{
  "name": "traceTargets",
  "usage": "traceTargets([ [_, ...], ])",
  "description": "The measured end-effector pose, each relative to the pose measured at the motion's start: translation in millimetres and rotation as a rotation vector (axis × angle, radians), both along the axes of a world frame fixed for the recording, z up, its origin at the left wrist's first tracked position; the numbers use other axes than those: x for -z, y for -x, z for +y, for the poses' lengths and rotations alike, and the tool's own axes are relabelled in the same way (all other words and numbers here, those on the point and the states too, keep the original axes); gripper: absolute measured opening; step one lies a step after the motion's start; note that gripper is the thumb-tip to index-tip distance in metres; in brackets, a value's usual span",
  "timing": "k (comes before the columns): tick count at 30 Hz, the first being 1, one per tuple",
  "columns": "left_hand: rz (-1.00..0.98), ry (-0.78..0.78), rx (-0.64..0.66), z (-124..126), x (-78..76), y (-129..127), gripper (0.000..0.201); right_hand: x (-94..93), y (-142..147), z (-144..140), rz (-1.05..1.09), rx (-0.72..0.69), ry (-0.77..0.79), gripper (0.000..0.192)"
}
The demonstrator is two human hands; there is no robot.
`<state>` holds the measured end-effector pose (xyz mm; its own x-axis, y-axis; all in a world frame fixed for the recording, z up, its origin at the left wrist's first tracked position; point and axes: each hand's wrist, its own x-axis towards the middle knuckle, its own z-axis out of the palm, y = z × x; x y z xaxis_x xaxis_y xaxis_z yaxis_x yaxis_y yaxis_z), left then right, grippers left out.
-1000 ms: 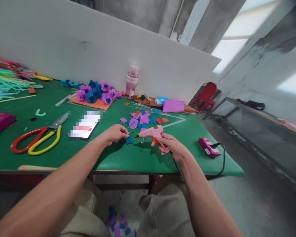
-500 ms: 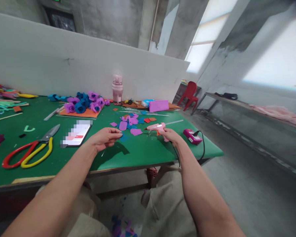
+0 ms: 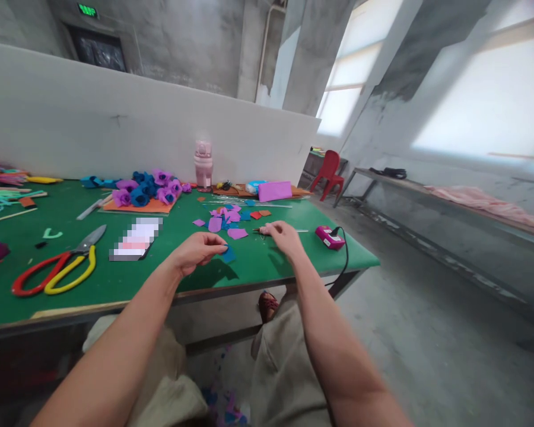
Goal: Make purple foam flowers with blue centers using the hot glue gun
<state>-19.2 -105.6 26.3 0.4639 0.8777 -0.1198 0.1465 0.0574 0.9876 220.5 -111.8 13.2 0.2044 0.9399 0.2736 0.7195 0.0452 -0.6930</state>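
My left hand (image 3: pixel 200 250) pinches a small blue paper piece (image 3: pixel 228 255) between thumb and fingertips, held just above the green table (image 3: pixel 253 267). My right hand (image 3: pixel 282 236) is closed over a pink glue gun (image 3: pixel 266 229). Most of the gun's body is hidden under that hand; its nozzle points left and a clear glue stick shows behind. Between and beyond the hands lies a loose heap of purple and blue paper pieces (image 3: pixel 215 223), with a few red and orange ones beside it.
To the left are scissors (image 3: pixel 73 264) with red and yellow handles and a phone (image 3: pixel 137 238). Purple and blue paper flowers (image 3: pixel 145 193) rest on orange sheets. A pink bottle (image 3: pixel 203 165) stands by the white partition (image 3: pixel 160 112). At right sits a magenta power box (image 3: pixel 330 237) with a black cord.
My right hand has shifted onto the top of the glue gun, covering more of it. The blue piece in my left hand shows more clearly. The camera view has turned slightly right.
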Motion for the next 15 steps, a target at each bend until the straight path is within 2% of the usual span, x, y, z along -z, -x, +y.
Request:
traceTargets([
  [2, 0.072, -0.066, -0.007, -3, -2.7, -4, 0.023, -3.9, 27, -10, 0.167, -0.303, 0.053, 0.038],
  [4, 0.125, -0.123, -0.019, -6, -4.5, -6, 0.023, -5.6, 51, -17, 0.261, -0.433, 0.134, 0.035],
  [8, 0.207, -0.213, -0.054, -8, -2.1, -4, 0.021, -3.7, 76, -22, 0.320, -0.424, 0.235, 0.026],
  [15, 0.286, -0.255, -0.056, -11, 0.6, -1, 0.017, -0.2, 76, -22, 0.330, -0.370, 0.258, 0.014],
])
